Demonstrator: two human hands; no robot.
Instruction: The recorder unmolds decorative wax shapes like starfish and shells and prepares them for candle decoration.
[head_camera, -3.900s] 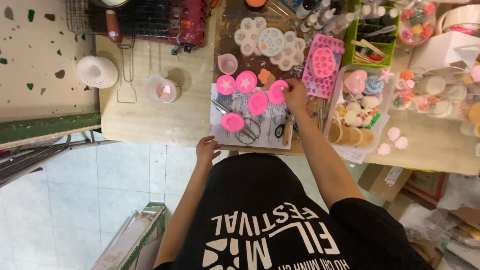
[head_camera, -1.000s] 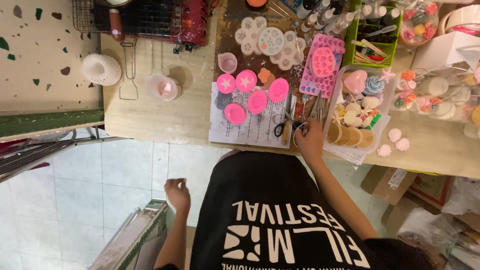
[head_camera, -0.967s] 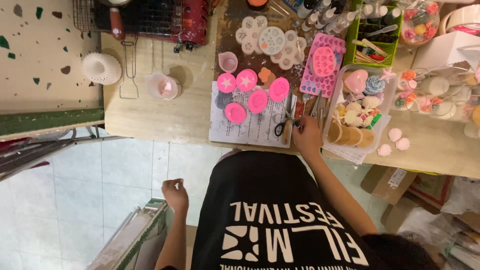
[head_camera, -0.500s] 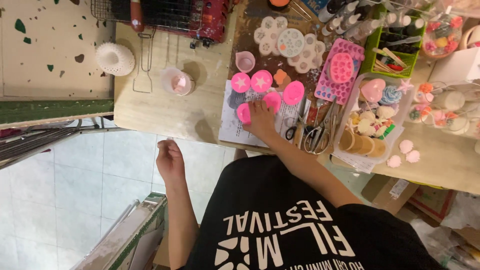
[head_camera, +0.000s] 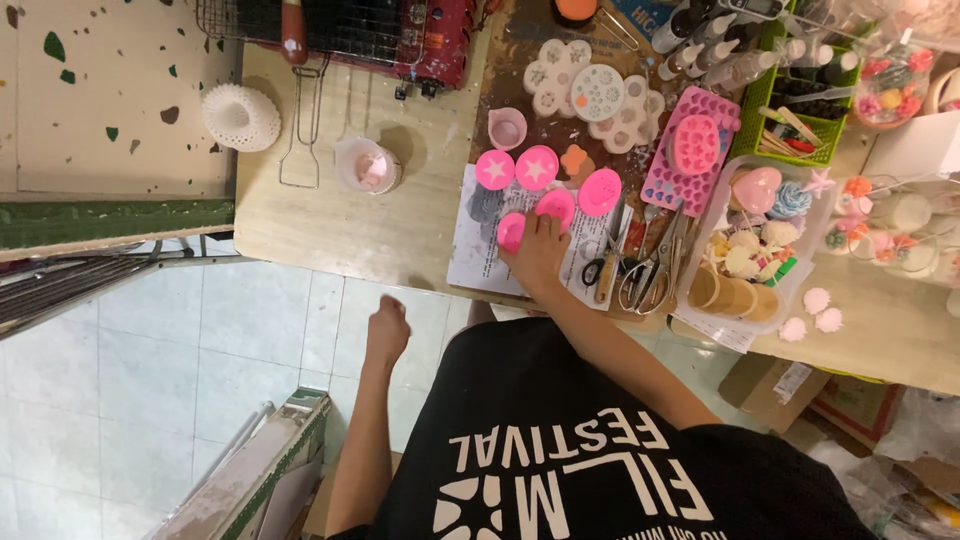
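Here, line by line:

Right hand: the right hand (head_camera: 538, 255) lies over the printed paper sheet (head_camera: 478, 250) on the table (head_camera: 330, 225), its fingers (head_camera: 548, 222) spread a little and laid flat, touching the pink round moulds beneath them.

Hold: the fingers press on the moulds rather than close around anything; whether a mould is pinched under the palm I cannot tell.

Nearest mould: one pink round mould (head_camera: 511, 229) peeks out at the left edge of the hand, and a second (head_camera: 556, 203) shows just past the fingertips.

Other moulds: two pink moulds with pale star centres (head_camera: 495, 169) sit side by side at the far edge of the sheet, and another plain pink one (head_camera: 600, 191) lies to their right.

Left hand: the left hand (head_camera: 388, 332) hangs off the table, over the tiled floor (head_camera: 250, 340), loosely curled and holding nothing.

Tools: scissors (head_camera: 610, 262) and metal tongs (head_camera: 655, 270) lie just right of the right hand, at the sheet's edge.

Right of the tools: a clear plastic tray (head_camera: 705, 190) holds small pastel pieces and round tan discs.

Further back: a pink silicone tray (head_camera: 690, 148), white flower-shaped moulds (head_camera: 595, 95) and a green basket (head_camera: 790, 110) with sticks.

Left part of the table: a small clear cup (head_camera: 367, 166) with pink inside, and a white ribbed cup (head_camera: 240, 117).
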